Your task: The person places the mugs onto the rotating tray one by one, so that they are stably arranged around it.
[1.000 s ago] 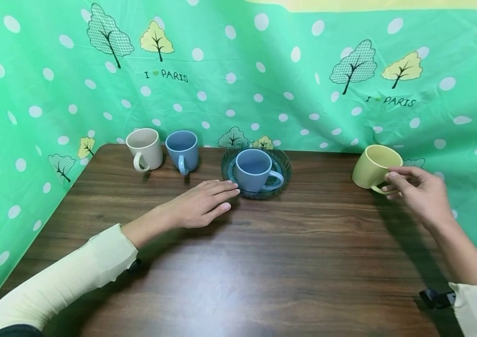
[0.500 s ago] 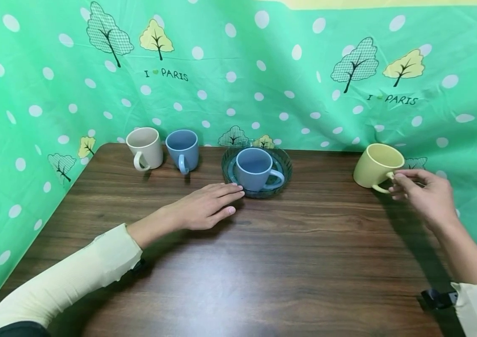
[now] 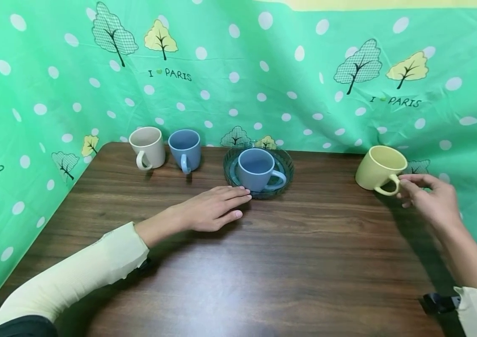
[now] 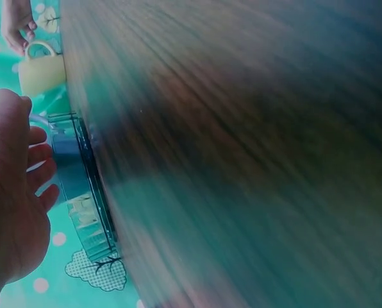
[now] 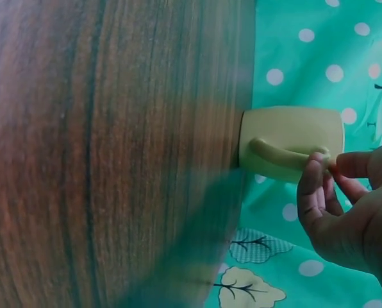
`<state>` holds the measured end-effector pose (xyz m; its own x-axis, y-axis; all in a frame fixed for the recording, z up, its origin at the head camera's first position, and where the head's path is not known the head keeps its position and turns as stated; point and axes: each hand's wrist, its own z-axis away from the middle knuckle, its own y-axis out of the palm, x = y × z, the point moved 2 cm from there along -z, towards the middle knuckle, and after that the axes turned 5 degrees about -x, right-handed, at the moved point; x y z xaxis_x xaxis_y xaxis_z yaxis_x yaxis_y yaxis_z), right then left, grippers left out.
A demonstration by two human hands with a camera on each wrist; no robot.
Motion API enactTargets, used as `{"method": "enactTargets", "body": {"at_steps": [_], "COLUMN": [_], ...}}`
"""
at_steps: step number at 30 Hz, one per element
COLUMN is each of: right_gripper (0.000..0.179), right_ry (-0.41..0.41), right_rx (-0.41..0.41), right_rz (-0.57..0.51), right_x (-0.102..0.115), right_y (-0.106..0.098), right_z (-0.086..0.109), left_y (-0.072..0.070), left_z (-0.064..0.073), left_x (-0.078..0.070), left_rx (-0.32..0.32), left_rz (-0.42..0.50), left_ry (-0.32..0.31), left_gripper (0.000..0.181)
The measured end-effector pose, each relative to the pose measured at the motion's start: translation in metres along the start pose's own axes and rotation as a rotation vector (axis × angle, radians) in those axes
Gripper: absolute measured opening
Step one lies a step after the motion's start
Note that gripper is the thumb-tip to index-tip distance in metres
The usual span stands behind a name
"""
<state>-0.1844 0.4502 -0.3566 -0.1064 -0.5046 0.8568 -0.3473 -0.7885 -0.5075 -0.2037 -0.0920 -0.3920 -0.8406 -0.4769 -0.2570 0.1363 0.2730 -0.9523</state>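
Note:
My right hand pinches the handle of a yellow mug with thumb and fingertips. In the right wrist view, the fingertips meet at the rim end of the handle, and the mug stands upright on the table. The left hand reaches forward with fingers extended, palm down, its fingertips right at the front edge of a clear glass bowl. A blue mug stands upright inside that bowl, handle to the right. From the left wrist view, the fingers overlap the bowl's side.
On the back left of the brown wooden table stand a white mug and another blue mug, handles toward me. A green dotted cloth hangs behind the table and along its left side.
The yellow mug's handle has turned a little to the right, the right hand moving with it. My left hand has slid slightly right along the front of the glass bowl.

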Motion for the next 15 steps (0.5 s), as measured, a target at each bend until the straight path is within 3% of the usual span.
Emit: {"method": "enactTargets", "body": {"at_steps": [8,11,15], "right_gripper": [0.004,0.010,0.011], "right_ry": [0.072,0.110,0.159], "right_rx": [0.024,0.057,0.205], "right_rz": [-0.144,-0.221,-0.435], "right_x": [-0.006,-0.010,-0.019], "right_y": [0.005,0.007,0.008], "right_z": [-0.003,-0.004,-0.005], "left_y": [0.000,0.000,0.002], "left_z": [-0.004,-0.005,-0.004], "left_x": [-0.004,-0.004,-0.003], "left_rx": [0.007,0.012,0.013], "left_rz": [0.004,0.012,0.015], "left_ry": [0.012,0.002,0.000], "left_gripper": [0.057,0.058,0.057]}}
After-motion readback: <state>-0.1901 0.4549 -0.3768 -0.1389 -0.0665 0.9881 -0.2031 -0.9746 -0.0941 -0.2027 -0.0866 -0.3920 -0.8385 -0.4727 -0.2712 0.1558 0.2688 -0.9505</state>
